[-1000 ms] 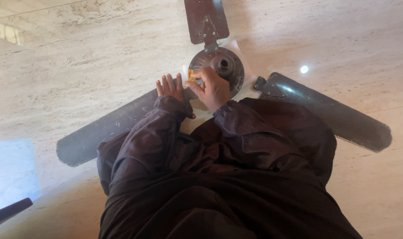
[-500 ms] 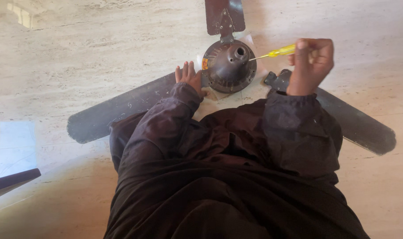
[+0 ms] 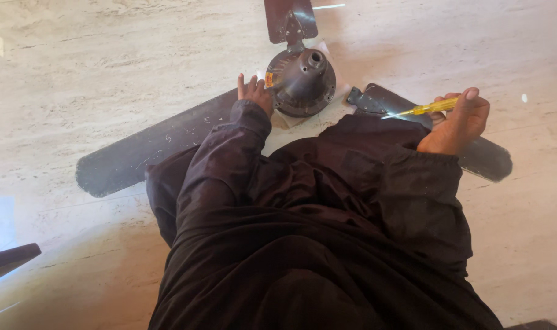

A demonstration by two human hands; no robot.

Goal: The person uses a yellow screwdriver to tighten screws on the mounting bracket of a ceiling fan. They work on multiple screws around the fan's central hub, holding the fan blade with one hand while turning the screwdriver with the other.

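Observation:
A dark brown ceiling fan lies on the marble floor, its round motor housing (image 3: 303,82) facing up. My left hand (image 3: 253,93) rests against the housing's left side, fingers spread, at the root of the left blade (image 3: 150,150). My right hand (image 3: 459,119) is raised off to the right, above the right blade (image 3: 486,156), and grips a yellow-handled screwdriver (image 3: 422,109) whose metal tip points left. A third blade (image 3: 289,18) runs off the top edge. My dark sleeves and lap fill the lower middle.
A white sheet (image 3: 291,122) lies under the motor housing. Pale marble floor (image 3: 77,73) surrounds the fan. A dark flat object (image 3: 6,260) juts in at the lower left edge.
My right hand left the motor housing and swung out to the right with the screwdriver. The left hand stayed at the housing. The view shifted so the fan sits further left.

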